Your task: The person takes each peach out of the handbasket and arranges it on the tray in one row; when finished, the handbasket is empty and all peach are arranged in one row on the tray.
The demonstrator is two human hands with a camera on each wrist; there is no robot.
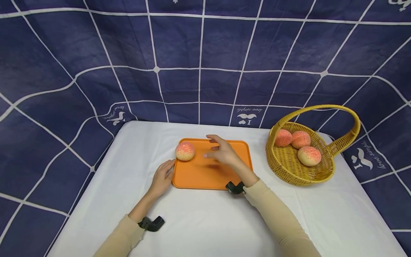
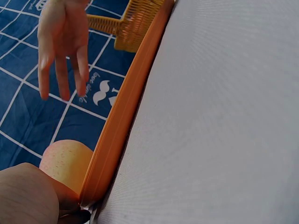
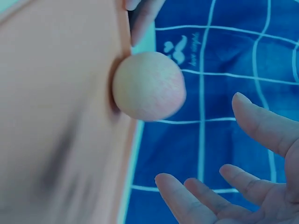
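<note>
One peach (image 1: 184,151) lies at the left end of the orange tray (image 1: 202,175); the right wrist view shows the same peach (image 3: 149,86) near the tray's edge. My left hand (image 1: 161,180) touches the tray's left edge, and in the left wrist view this hand (image 2: 32,196) is at the tray's corner (image 2: 100,172). Over the tray, to the right of the peach, my right hand (image 1: 223,152) is held with spread fingers and nothing in them. The right wrist view shows its fingers (image 3: 187,200) apart from the peach.
A yellow wicker basket (image 1: 282,167) with a tall handle stands right of the tray and holds several peaches (image 1: 309,156). White cloth (image 1: 199,221) covers the table. Dark blue cloth with white lines (image 1: 224,43) hangs behind and at the sides.
</note>
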